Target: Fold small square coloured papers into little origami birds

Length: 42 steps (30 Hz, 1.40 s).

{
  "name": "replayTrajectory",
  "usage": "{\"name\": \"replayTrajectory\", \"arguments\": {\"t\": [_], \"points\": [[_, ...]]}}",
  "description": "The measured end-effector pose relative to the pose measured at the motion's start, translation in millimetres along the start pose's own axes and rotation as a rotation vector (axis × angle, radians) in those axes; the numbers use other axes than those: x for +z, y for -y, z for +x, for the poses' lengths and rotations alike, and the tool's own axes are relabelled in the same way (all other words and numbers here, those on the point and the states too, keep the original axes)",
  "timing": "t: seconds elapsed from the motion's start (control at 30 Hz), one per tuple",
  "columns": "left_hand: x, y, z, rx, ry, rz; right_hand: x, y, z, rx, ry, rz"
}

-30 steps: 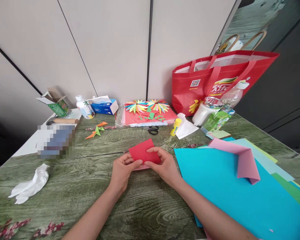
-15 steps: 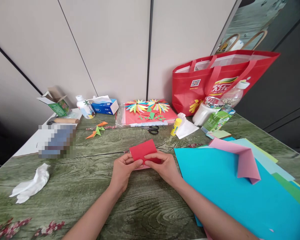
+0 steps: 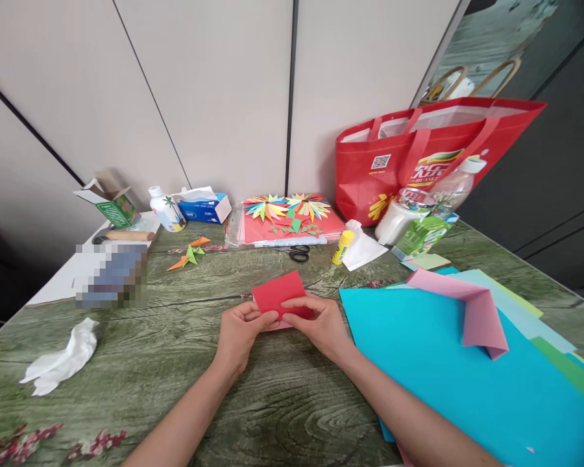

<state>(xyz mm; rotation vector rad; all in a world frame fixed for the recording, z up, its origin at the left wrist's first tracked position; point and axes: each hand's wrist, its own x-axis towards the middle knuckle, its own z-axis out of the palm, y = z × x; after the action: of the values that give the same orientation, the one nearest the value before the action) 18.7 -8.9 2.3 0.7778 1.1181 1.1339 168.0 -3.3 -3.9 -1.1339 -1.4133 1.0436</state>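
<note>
A folded red paper (image 3: 278,292) with a pale pink underside rests at the middle of the green wood-grain table (image 3: 175,363). My left hand (image 3: 241,334) pinches its near left edge, fingers closed on it. My right hand (image 3: 321,324) grips its near right edge, thumb pressed on top. Both hands hold the paper just above the tabletop.
To the right lie large coloured sheets (image 3: 448,363), a curled pink sheet (image 3: 472,308) on top. Behind: scissors (image 3: 298,251), glue stick (image 3: 342,247), paper stars (image 3: 287,207), red tote bag (image 3: 418,155), bottles, tissue box (image 3: 204,206). A crumpled tissue (image 3: 61,360) lies at left, orange and green origami (image 3: 189,253) farther back.
My right thumb has slid a little leftward along the red paper's top. The paper and my left hand have barely moved.
</note>
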Motion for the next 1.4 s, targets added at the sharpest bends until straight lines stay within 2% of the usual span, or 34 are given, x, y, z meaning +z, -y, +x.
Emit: {"name": "replayTrajectory", "arguments": {"t": [0.3, 0.4, 0.53, 0.7, 0.87, 0.97, 1.4], "points": [[0.0, -2, -1, 0.033, 0.036, 0.01, 1, -4, 0, 0.017, 0.02, 0.032], [-0.8, -5, 0, 0.003, 0.073, 0.059, 0, -3, 0, 0.042, 0.063, -0.001], [-2.9, -7, 2, -0.053, 0.065, 0.143, -1, -1, 0, 0.034, 0.096, -0.067], [-4.0, -6, 2, -0.096, 0.088, 0.17, -1, -4, 0, 0.012, 0.065, -0.102], [-2.0, -6, 1, -0.061, 0.052, 0.152, 3, -9, 1, 0.086, -0.017, 0.087], [-1.0, -4, 1, -0.037, 0.033, 0.118, 5, -9, 2, 0.141, -0.018, 0.155], [3.7, 4, -1, -0.008, 0.004, -0.008, 9, -3, -2, 0.15, -0.041, 0.136]]}}
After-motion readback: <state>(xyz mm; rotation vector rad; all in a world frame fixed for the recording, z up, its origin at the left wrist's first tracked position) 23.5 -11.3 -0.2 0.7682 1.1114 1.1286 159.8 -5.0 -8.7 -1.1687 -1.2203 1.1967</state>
